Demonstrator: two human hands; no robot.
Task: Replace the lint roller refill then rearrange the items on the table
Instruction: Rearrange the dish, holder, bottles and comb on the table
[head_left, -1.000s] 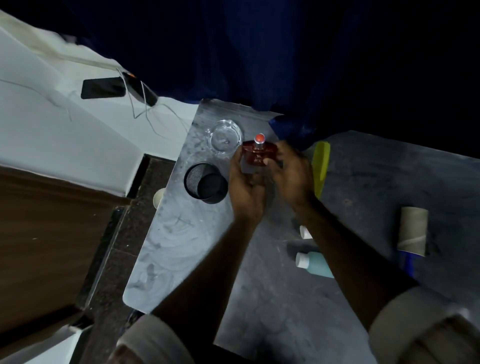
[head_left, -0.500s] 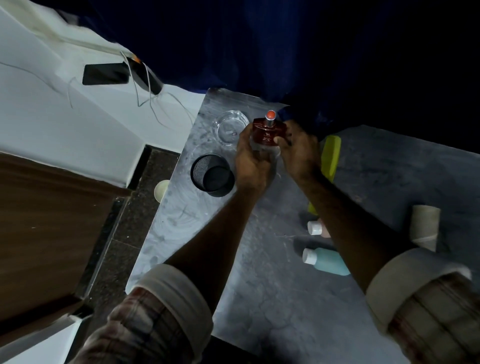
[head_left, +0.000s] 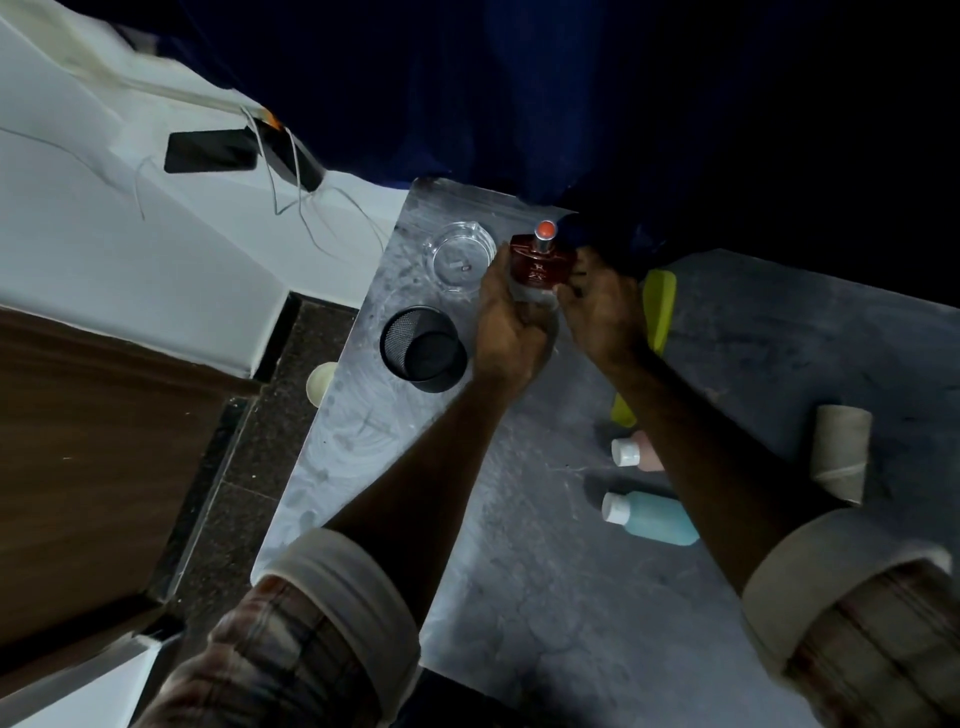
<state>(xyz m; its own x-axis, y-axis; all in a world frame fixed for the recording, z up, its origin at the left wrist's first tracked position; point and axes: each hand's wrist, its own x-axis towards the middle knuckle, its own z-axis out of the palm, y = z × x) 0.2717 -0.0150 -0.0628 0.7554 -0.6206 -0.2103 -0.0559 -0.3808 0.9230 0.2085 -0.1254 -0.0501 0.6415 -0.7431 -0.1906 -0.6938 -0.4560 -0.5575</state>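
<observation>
A dark red perfume bottle (head_left: 540, 262) with an orange-topped cap stands near the far edge of the grey marble table (head_left: 519, 545). My left hand (head_left: 506, 322) grips its left side and my right hand (head_left: 602, 306) grips its right side. A yellow-green lint roller (head_left: 655, 306) lies just right of my right hand, partly hidden by my forearm. A bare cardboard roll core (head_left: 840, 453) lies at the right.
A clear glass ashtray (head_left: 460, 254) sits left of the perfume bottle. A black mesh cup (head_left: 423, 347) stands near the table's left edge. A pink bottle (head_left: 636, 451) and a teal bottle (head_left: 652, 517) lie under my right forearm. Dark curtain hangs behind.
Both hands have carried the perfume bottle farther toward the table's back edge, beside the ashtray. The camera view has shifted with them.
</observation>
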